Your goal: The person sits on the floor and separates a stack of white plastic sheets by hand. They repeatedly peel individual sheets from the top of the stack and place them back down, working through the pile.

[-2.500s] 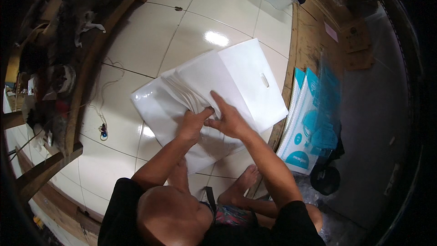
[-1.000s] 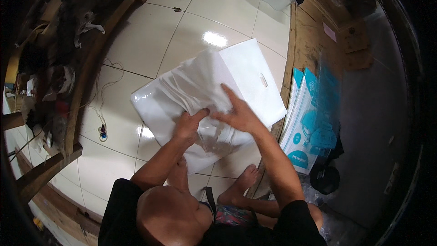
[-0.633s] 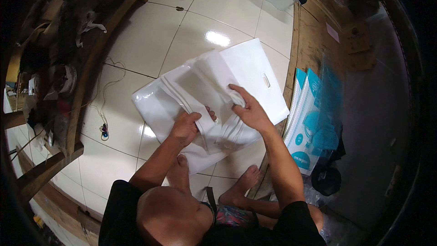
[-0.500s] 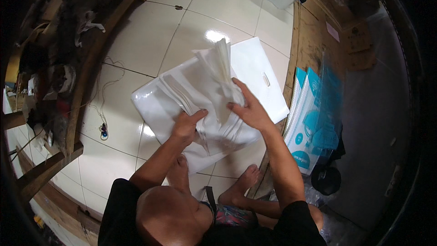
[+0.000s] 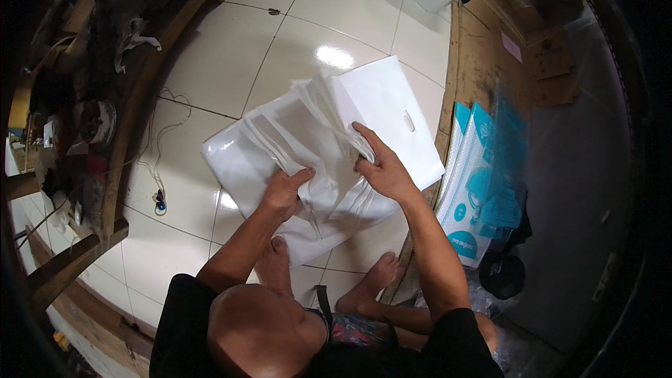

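Note:
A bunch of thin, translucent white plastic sheets or bags (image 5: pixel 290 122) spreads between my hands, its folds gathered. My left hand (image 5: pixel 285 190) grips the near-left folds, thumb on top. My right hand (image 5: pixel 383 169) is closed round the right-hand edge, its index finger stretched along the layers. Beneath lies a flat stack of glossy white plastic bags (image 5: pixel 378 87) on the floor, a slot-shaped handle hole (image 5: pixel 409 122) showing at its right end. The sheets cover much of this stack, and the fingertips under them are hidden.
White tiled floor (image 5: pixel 210 63) surrounds the stack. Blue-and-white packages (image 5: pixel 465 189) and a dark round object (image 5: pixel 501 275) stand along the right, beside a wooden ledge (image 5: pixel 465 49). A cluttered wooden shelf (image 5: pixel 143 84) runs down the left, with loose string (image 5: pixel 155 161) near it.
The upright bunched end of the sheets has dropped and spread flatter toward the left. My right hand has shifted slightly; the left hand stays nearly in place.

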Available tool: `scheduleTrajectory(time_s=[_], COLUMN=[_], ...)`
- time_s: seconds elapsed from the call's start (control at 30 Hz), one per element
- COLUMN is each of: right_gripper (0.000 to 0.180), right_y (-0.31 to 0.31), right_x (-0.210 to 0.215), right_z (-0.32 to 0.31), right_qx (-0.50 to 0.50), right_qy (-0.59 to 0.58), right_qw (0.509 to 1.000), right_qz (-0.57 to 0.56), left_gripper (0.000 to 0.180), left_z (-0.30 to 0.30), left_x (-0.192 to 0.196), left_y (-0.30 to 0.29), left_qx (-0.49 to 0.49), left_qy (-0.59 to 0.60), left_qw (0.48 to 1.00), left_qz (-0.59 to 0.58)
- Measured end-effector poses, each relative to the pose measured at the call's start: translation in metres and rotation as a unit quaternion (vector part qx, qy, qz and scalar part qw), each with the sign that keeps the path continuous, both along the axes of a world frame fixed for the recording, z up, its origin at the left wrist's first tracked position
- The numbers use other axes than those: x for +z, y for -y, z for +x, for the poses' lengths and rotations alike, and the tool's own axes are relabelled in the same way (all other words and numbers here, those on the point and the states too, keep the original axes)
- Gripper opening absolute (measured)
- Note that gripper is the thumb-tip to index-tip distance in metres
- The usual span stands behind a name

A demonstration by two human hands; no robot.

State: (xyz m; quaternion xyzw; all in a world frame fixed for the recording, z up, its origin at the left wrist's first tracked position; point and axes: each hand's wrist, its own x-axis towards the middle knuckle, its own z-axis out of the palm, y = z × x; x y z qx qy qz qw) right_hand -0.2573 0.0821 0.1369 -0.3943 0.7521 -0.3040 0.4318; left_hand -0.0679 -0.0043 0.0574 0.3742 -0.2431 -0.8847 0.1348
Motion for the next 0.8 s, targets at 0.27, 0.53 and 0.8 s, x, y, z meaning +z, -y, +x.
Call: scheduleTrajectory(time_s=[0.27,0.53,0.8], right_gripper=[0.074,0.063,0.074], right_y=[0.010,-0.003,0.010], right_x=[-0.020,-0.006,-0.019], right_z=[0.038,-0.009,0.040], right_qx=[0.075,-0.029,0.095], right_qy=[-0.053,0.019,-0.097], right_qw=[0.995,0.999,0.991], right_qz=[0.050,-0.040,0.007], left_gripper=[0.036,0.033,0.032], left_z=[-0.016,-0.002,-0.004], left_x=[-0.006,0.002,-0.003], left_y=[-0.009,-0.003,0.002], left_qx=[0.033,0.017,-0.113], left_qy=[-0.063,0.002,-0.041], left_qw=[0.997,1.000,0.968], left_qz=[0.035,-0.023,-0.219])
